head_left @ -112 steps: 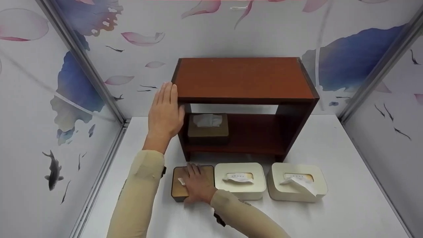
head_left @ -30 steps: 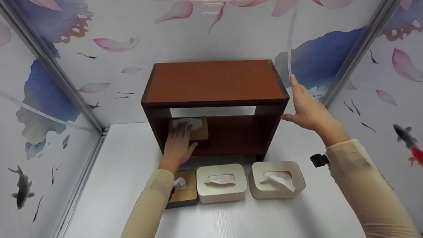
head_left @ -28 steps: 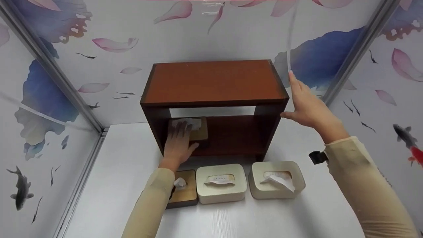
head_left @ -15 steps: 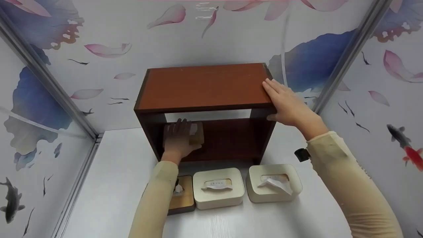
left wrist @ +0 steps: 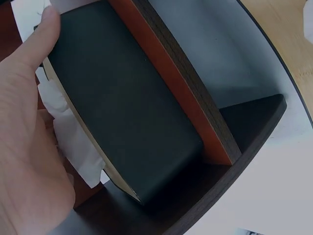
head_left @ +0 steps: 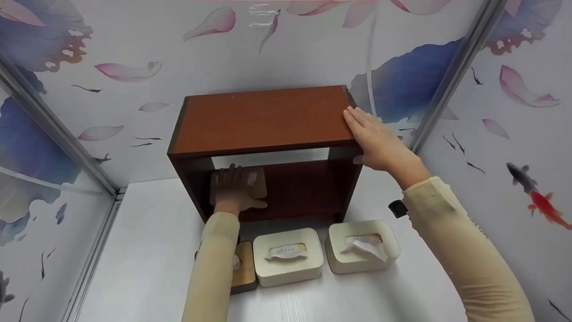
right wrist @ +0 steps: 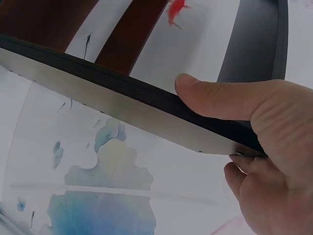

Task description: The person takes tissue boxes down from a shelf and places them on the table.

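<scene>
A dark tissue box (head_left: 258, 187) with a wooden top stands at the left inside the reddish-brown shelf unit (head_left: 263, 120). My left hand (head_left: 232, 192) reaches over its top and grips it. In the left wrist view the thumb hooks over the edge of the box's dark side (left wrist: 122, 103), and white tissue pokes out beside the palm. The far fingers are partly lost in shadow. My right hand (head_left: 377, 143) holds the shelf's upper right corner, fingers on top and thumb at the front edge. The right wrist view shows thumb and fingers on either side of the board (right wrist: 137, 98).
In front of the shelf stand two cream tissue boxes (head_left: 315, 250) side by side, the right one (head_left: 389, 239) slightly apart. A wooden-topped tissue box (head_left: 246, 270) is at the left of the row, partly covered by my left sleeve. Printed walls (head_left: 134, 44) enclose the white table (head_left: 147, 250).
Since 3.7 s ago my hands swapped roles: left went from shelf side to the box inside, right from the front wooden-topped box to the shelf's right corner. The view has shifted.
</scene>
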`<state>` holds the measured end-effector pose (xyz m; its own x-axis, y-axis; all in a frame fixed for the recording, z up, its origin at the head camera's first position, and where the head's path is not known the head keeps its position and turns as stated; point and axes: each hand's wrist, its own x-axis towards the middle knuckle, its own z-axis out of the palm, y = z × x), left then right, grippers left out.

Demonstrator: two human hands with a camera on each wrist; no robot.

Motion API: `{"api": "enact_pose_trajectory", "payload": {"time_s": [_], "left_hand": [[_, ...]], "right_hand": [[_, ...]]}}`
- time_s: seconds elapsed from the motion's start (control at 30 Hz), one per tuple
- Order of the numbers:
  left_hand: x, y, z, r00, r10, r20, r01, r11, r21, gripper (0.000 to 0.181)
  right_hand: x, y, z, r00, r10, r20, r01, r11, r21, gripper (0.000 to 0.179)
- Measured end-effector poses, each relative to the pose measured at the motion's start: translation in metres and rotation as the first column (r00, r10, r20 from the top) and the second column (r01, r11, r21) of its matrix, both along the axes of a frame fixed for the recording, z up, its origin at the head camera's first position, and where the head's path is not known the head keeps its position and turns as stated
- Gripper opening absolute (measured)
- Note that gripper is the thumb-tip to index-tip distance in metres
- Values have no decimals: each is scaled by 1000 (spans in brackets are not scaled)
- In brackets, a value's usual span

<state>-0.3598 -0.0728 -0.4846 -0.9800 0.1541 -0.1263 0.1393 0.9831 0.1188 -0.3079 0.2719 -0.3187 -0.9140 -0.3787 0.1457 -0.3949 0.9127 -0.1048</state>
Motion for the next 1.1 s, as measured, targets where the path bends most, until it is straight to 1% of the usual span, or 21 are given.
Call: {"api": "enact_pose_trajectory", "payload": {"time_s": [0.1, 0.3, 0.43, 0.53, 0.6, 0.7, 0.8, 1.0, 1.03, 1.1], "left_hand": [[2, 3, 1, 1000, 0, 14, 0, 1000, -5, 130], [13, 5, 6, 1000, -8, -4, 8, 1000, 19, 128], [20, 8, 8, 999, -42, -6, 42, 999, -31, 124], [25, 10, 9, 996, -83, 14, 83, 994, -70, 122], [27, 10, 9, 995, -95, 33, 97, 992, -82, 122], [29, 9, 10, 995, -88, 53, 92, 992, -84, 125], [30, 9, 11, 995, -79, 59, 85, 991, -104, 128], [31, 12, 14, 991, -123, 51, 129, 983, -127, 131], [31, 12, 14, 990, -130, 49, 136, 980, -143, 132], [32, 12, 13, 990, -132, 42, 137, 978, -159, 133]], "right_hand": [[0, 3, 0, 1000, -1, -7, 1, 1000, 0, 107], [-1, 2, -1, 1000, -3, -19, 3, 1000, -10, 107], [-1, 3, -1, 1000, 3, -25, -3, 1000, -16, 107], [-1, 3, -3, 1000, 8, -26, -9, 1000, -22, 107], [-2, 2, -4, 1000, 12, -26, -12, 1000, -22, 107], [-2, 2, -4, 999, 13, -32, -14, 1000, -12, 108], [-3, 1, -4, 999, 12, -35, -13, 1000, -4, 108], [-2, 1, -3, 1000, -3, -19, 3, 1000, -9, 108], [-2, 1, -3, 1000, -5, -17, 4, 1000, -11, 108], [-2, 1, -3, 1000, -6, -13, 6, 1000, -16, 108]]}}
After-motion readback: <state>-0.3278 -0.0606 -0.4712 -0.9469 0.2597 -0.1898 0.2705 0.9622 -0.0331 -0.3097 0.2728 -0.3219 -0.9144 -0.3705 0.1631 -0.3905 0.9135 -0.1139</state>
